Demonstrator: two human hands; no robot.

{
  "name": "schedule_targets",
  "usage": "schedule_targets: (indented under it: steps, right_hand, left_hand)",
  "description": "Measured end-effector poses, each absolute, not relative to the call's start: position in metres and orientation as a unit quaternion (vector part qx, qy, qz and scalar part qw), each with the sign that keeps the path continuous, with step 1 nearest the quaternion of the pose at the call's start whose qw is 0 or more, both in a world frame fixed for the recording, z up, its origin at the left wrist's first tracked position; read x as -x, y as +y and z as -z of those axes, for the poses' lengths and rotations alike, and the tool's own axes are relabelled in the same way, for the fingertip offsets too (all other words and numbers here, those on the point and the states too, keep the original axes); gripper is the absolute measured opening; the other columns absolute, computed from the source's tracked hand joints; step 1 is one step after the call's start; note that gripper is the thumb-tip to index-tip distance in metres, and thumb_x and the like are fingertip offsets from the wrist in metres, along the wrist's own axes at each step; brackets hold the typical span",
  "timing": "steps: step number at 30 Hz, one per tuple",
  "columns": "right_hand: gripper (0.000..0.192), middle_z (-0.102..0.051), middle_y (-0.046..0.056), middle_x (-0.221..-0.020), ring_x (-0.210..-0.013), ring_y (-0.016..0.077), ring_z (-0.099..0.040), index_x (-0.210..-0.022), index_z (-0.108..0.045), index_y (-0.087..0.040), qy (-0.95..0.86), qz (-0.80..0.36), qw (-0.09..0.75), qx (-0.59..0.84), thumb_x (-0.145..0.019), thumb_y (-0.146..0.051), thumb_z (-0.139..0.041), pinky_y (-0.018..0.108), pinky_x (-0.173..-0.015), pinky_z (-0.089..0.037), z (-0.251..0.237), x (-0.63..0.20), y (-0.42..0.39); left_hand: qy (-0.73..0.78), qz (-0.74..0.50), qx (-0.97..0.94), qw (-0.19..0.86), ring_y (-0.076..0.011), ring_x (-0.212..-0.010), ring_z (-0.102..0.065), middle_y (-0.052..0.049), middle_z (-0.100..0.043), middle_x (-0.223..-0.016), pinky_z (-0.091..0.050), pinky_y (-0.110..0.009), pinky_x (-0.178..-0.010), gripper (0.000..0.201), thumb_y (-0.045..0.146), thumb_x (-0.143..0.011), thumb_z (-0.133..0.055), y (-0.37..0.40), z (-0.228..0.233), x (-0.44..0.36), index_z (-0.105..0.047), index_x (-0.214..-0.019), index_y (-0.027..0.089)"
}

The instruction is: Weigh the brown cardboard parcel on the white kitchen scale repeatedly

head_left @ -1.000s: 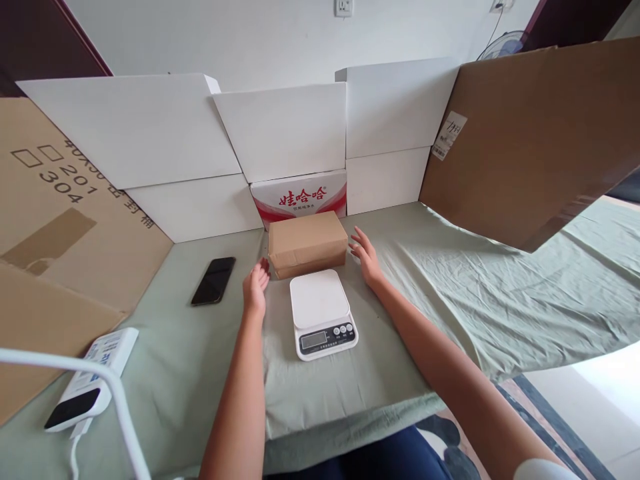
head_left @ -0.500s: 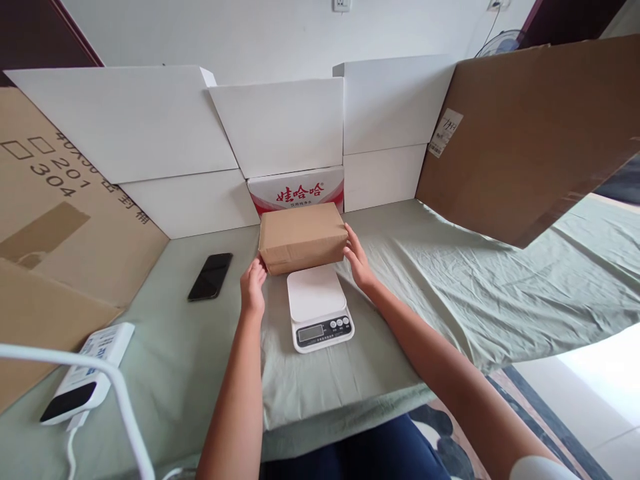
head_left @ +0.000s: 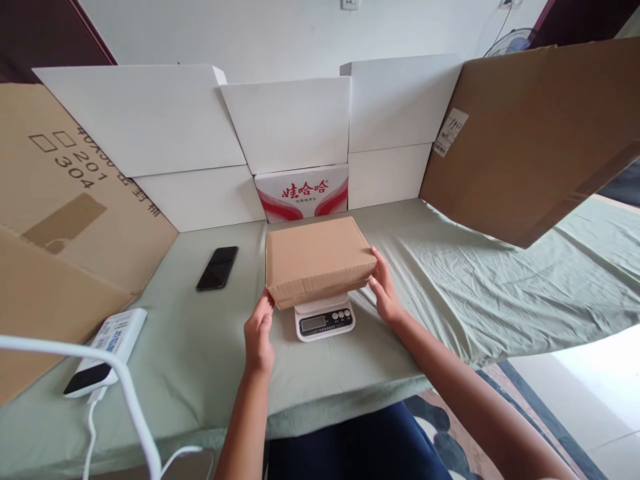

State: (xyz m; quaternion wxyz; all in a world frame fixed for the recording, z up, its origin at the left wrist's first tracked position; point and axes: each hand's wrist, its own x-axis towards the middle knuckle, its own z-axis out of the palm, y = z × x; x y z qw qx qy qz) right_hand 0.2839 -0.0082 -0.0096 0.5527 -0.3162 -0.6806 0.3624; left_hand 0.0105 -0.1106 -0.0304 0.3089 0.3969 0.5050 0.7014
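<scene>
Mid-frame, I have a plain brown oblong box (head_left: 319,257) pinched between my left hand (head_left: 259,337) and right hand (head_left: 385,288).

The small carton (head_left: 320,260) is brown, the scale (head_left: 326,325) white and black, the cloth (head_left: 200,353) grey-green, the lettered box (head_left: 304,192) red-banded white.

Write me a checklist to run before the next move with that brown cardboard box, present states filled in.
1. Left hand on the brown cardboard box: ok, at its near left corner.
2. Right hand on the box: ok, at its right end.
3. Box resting on the white digital scale: cannot tell, it hides most of the platform.
4. Scale display uncovered: ok.
5. Display reading: cannot tell, no legible digits.
6. Smartphone apart from the box: ok, off to the left.
</scene>
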Motion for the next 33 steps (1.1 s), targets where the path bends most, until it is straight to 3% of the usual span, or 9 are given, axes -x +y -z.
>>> schedule_targets:
  steps: [10, 14, 17, 20, 27, 33]
  right_hand:
    - [0.066, -0.038, 0.006, -0.162, -0.148, 0.0341, -0.040, -0.156, -0.035, -0.036, -0.679, -0.359, 0.547, 0.333, -0.097, -0.064, -0.046, 0.054, -0.118, -0.041, 0.013, -0.285, -0.014]
    - [0.063, -0.040, 0.007, -0.158, -0.141, 0.0346, -0.048, -0.156, -0.033, -0.041, -0.631, -0.300, 0.629, 0.341, -0.098, -0.061, -0.043, 0.056, -0.112, -0.045, 0.006, -0.294, -0.005]
    - [0.061, -0.040, 0.006, -0.155, -0.138, 0.0343, -0.051, -0.157, -0.028, -0.044, -0.574, -0.252, 0.687, 0.368, -0.099, -0.057, -0.036, 0.056, -0.108, -0.047, 0.003, -0.301, 0.002]
    - [0.062, -0.043, 0.008, -0.152, -0.136, 0.0340, -0.052, -0.157, -0.028, -0.041, -0.576, -0.245, 0.676, 0.389, -0.098, -0.058, -0.033, 0.056, -0.106, -0.049, 0.004, -0.301, 0.003]
    - [0.053, -0.055, 0.009, -0.143, -0.130, 0.0328, -0.056, -0.147, -0.050, -0.035, -0.617, -0.312, 0.629, 0.355, -0.100, -0.060, -0.042, 0.054, -0.108, -0.048, 0.004, -0.293, -0.009]
    - [0.058, -0.053, 0.008, -0.152, -0.135, 0.0311, -0.054, -0.149, -0.049, -0.033, -0.650, -0.357, 0.576, 0.343, -0.100, -0.063, -0.045, 0.051, -0.112, -0.047, 0.001, -0.291, -0.013]
  left_hand:
    - [0.506, -0.701, -0.387, 0.319, -0.0331, -0.142, -0.051, -0.015, -0.060, -0.148, -0.038, -0.046, -0.120, 0.066, 0.049, -0.086, -0.064, -0.113, 0.028, -0.013, -0.061, -0.144, 0.017]
    - [0.471, -0.761, -0.370, 0.250, -0.0302, -0.147, -0.046, -0.013, -0.053, -0.155, -0.035, -0.045, -0.121, 0.072, 0.043, -0.088, -0.059, -0.115, 0.015, -0.013, -0.046, -0.156, 0.022]
    - [0.452, -0.793, -0.353, 0.206, -0.0295, -0.147, -0.045, -0.013, -0.054, -0.155, -0.036, -0.046, -0.120, 0.068, 0.039, -0.089, -0.054, -0.116, 0.007, -0.011, -0.047, -0.155, 0.024]
    - [0.452, -0.793, -0.350, 0.209, -0.0283, -0.146, -0.048, -0.012, -0.056, -0.153, -0.037, -0.046, -0.119, 0.065, 0.037, -0.090, -0.052, -0.117, 0.005, -0.011, -0.050, -0.154, 0.025]
    - [0.457, -0.774, -0.358, 0.254, -0.0289, -0.145, -0.049, -0.012, -0.056, -0.153, -0.039, -0.044, -0.119, 0.059, 0.040, -0.091, -0.053, -0.114, 0.013, -0.012, -0.058, -0.147, 0.022]
    - [0.508, -0.718, -0.361, 0.311, -0.0314, -0.142, -0.052, -0.015, -0.060, -0.148, -0.039, -0.046, -0.119, 0.057, 0.049, -0.090, -0.058, -0.112, 0.027, -0.011, -0.067, -0.137, 0.017]
